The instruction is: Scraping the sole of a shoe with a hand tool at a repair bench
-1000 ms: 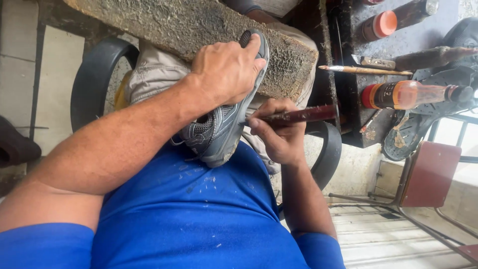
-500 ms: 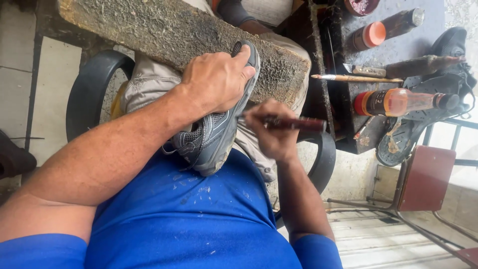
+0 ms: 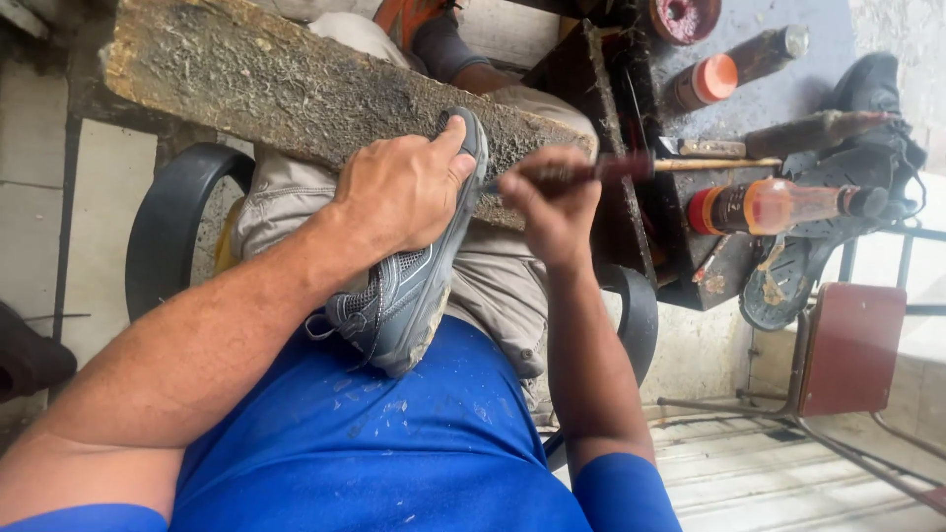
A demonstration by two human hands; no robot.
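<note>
Grey sneaker (image 3: 409, 286) under the clenched left hand (image 3: 399, 192), right hand (image 3: 552, 202) fingers tight around a dark-handled tool (image 3: 591, 170).

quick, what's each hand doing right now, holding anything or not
Left hand: closed on the grey shoe, pressing it to the lap.
Right hand: closed on a dark-handled tool.

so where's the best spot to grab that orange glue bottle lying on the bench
Probably around the orange bottle's clear middle, coming from above: it lies on its side on the dark bench, red cap left, dark nozzle right against a shoe sole.
</note>
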